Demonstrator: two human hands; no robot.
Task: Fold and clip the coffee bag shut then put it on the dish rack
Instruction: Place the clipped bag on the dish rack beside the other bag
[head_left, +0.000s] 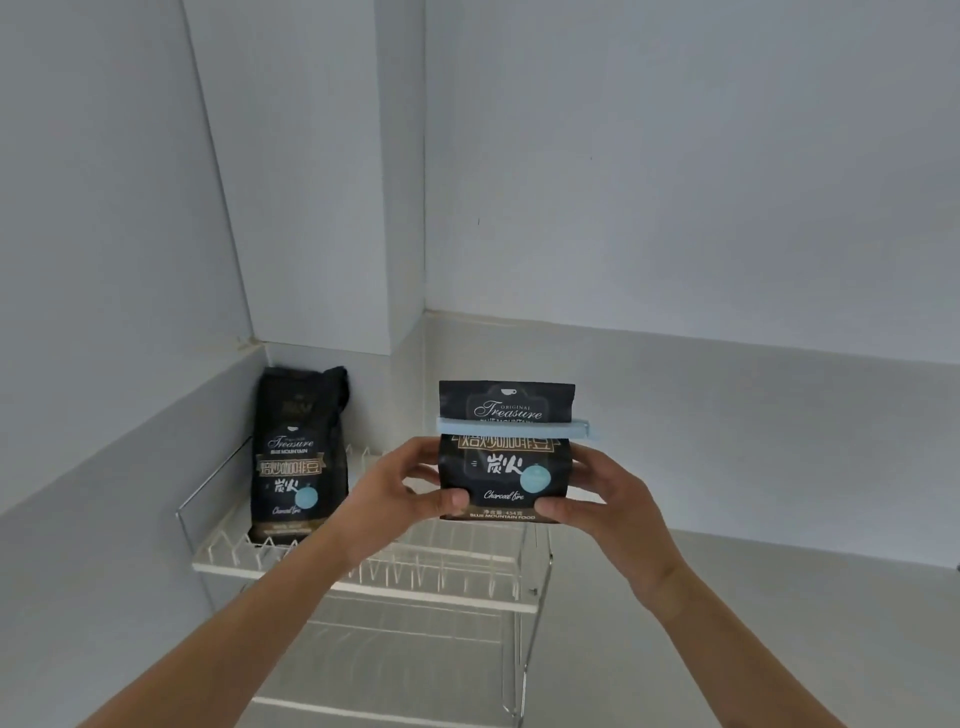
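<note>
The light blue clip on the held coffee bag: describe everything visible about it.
The light blue plastic bar clip is long, slim and straight, clamped level across the upper part of the black coffee bag, just under the "Treasure" lettering. It runs the bag's full width, with its right end jutting past the edge. The bag top stands above it. The left hand and right hand grip the bag below; neither touches the clip.

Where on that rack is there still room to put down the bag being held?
The top tier of the dish rack is bare to the right of the standing coffee bag, beneath the clipped bag. The back-left corner is taken.
</note>
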